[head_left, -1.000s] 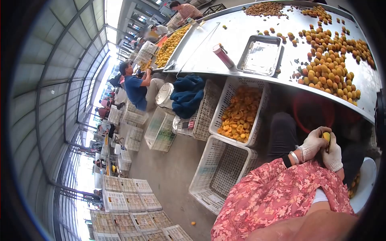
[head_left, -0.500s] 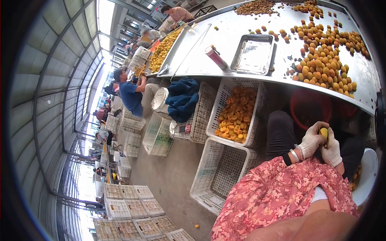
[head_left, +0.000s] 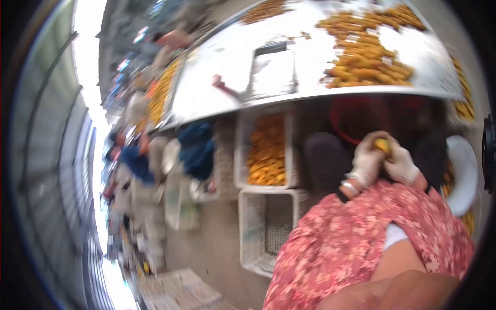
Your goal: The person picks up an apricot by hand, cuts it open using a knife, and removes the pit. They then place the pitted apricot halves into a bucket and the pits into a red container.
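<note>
My left hand point(head_left: 365, 161), in a white work glove with a bangle at the wrist, is closed around a yellow-green apricot point(head_left: 382, 145). From the other side my right hand point(head_left: 401, 163), gloved too, presses its fingers against the same fruit. Both hands meet in front of my floral top, above my lap. Whether a tool sits between the fingers cannot be made out through the blur. Just beyond the hands stands a red tub point(head_left: 338, 121) in the shade below the table edge.
A metal table point(head_left: 315, 95) bears a heap of apricots point(head_left: 367, 67) and a rectangular tray point(head_left: 272, 75). To the left, one white crate holds halved apricots point(head_left: 267, 160); nearer me stands another crate point(head_left: 253, 248). A pale basin point(head_left: 462, 175) is at right. A person in blue point(head_left: 135, 164) sits further off.
My view has swung right, so the whole scene shifts left and blurs. Both hands stay together on the apricot.
</note>
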A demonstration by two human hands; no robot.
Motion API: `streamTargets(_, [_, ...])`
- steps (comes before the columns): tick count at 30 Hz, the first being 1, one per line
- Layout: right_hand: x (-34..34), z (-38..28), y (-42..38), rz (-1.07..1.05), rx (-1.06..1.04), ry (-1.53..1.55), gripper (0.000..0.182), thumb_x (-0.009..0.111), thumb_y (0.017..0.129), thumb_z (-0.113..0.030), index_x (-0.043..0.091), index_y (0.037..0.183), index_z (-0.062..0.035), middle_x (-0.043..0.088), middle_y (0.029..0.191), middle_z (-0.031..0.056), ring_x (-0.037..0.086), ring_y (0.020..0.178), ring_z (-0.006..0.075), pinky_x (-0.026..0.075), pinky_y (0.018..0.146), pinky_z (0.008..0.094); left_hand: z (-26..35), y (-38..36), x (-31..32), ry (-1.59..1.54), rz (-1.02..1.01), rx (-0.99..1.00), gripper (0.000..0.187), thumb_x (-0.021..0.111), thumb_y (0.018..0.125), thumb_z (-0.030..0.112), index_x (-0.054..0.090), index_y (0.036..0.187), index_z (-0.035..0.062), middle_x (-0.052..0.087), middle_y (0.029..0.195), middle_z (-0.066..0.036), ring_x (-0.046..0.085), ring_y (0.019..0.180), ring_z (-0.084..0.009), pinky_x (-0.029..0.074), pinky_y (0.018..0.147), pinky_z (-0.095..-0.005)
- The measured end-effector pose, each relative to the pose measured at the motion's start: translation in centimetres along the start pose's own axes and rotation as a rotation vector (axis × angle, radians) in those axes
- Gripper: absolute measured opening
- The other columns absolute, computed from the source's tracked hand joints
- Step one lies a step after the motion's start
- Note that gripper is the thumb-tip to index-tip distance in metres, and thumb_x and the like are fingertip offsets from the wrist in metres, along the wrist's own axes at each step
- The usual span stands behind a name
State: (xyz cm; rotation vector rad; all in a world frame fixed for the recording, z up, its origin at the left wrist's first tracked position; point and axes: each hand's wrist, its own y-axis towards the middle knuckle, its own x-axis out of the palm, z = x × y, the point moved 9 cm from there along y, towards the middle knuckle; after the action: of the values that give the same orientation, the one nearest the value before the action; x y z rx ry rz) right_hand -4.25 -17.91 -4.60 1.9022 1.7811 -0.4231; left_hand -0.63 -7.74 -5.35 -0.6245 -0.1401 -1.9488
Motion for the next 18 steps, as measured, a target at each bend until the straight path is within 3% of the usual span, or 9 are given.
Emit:
streamTargets(2, [-0.5, -0.7, -0.1, -0.047, -0.021, 0.038, 0.062, 0.063, 0.078, -0.011, 0.044, 0.136, -0.0006, 0.066, 0.094, 0.0254, 0.069, 0.087, 0.0394, 0.056, 0.075, 0.0416, -0.1, 0.0, 0.3, 0.001, -0.03, 0.007, 0.056, 0.044, 0.068, -0.011, 0.06, 0.12, 0.0011, 0.062, 0.114, -0.013, 0.06, 0.106, -0.0222, 0.048, 0.099, -0.0341])
streamTargets(3, [-0.6, -0.4, -0.4, -0.062, 0.053, 0.105, 0.061, 0.062, 0.078, -0.007, 0.045, 0.136, -0.0006, 0.067, 0.104, 0.0219, 0.069, 0.098, 0.0336, 0.054, 0.081, 0.0371, -0.2, -0.3, 0.2, -0.006, -0.002, -0.011, 0.058, 0.043, 0.069, -0.01, 0.058, 0.123, 0.0009, 0.062, 0.114, -0.013, 0.06, 0.106, -0.0225, 0.048, 0.099, -0.0346])
streamTargets(5, [-0.8, -0.4, -0.3, -0.156, 0.157, 0.244, 0.055, 0.06, 0.08, -0.007, 0.047, 0.133, -0.0009, 0.068, 0.105, 0.0182, 0.069, 0.099, 0.0272, 0.053, 0.084, 0.0344, -0.8, -0.2, 0.0, -0.038, -0.046, -0.02, 0.057, 0.045, 0.072, -0.008, 0.056, 0.128, -0.0013, 0.061, 0.117, -0.014, 0.06, 0.107, -0.022, 0.048, 0.099, -0.0328])
streamTargets(9, [-0.7, -0.1, 0.2, -0.13, 0.053, 0.287, 0.052, 0.065, 0.08, -0.014, 0.05, 0.128, -0.0023, 0.067, 0.093, 0.0183, 0.069, 0.088, 0.0249, 0.053, 0.076, 0.034, 0.0, -0.9, 0.7, -0.023, -0.049, -0.049, 0.055, 0.046, 0.075, -0.006, 0.054, 0.129, -0.0032, 0.06, 0.12, -0.015, 0.06, 0.109, -0.0221, 0.047, 0.1, -0.0324])
streamTargets(12, [0.0, 0.3, 0.1, -0.203, 0.133, 0.476, 0.052, 0.072, 0.08, -0.016, 0.053, 0.127, -0.0017, 0.067, 0.103, 0.0138, 0.065, 0.098, 0.0187, 0.052, 0.084, 0.0317, -0.4, -1.1, 0.6, -0.116, -0.045, -0.129, 0.054, 0.048, 0.077, -0.005, 0.052, 0.131, -0.0034, 0.06, 0.12, -0.015, 0.06, 0.109, -0.0223, 0.046, 0.1, -0.0329])
streamTargets(14, [0.1, 0.4, -0.1, -0.23, 0.251, 0.667, 0.056, 0.078, 0.079, -0.018, 0.054, 0.127, -0.0012, 0.066, 0.11, 0.0096, 0.061, 0.102, 0.0143, 0.05, 0.088, 0.0292, -0.2, -1.1, 0.7, -0.152, -0.03, -0.117, 0.047, 0.054, 0.084, 0.0, 0.052, 0.13, -0.0023, 0.06, 0.12, -0.014, 0.06, 0.109, -0.0217, 0.046, 0.1, -0.0324])
streamTargets(18, [-1.6, 0.0, -0.2, -0.115, 0.24, 0.636, 0.055, 0.077, 0.079, -0.009, 0.053, 0.128, -0.0012, 0.062, 0.118, 0.0088, 0.059, 0.106, 0.0153, 0.049, 0.093, 0.0307, -0.2, -1.2, -0.1, -0.112, 0.011, -0.07, 0.041, 0.059, 0.089, 0.008, 0.054, 0.128, -0.0011, 0.061, 0.12, -0.012, 0.061, 0.106, -0.0199, 0.047, 0.097, -0.0316])
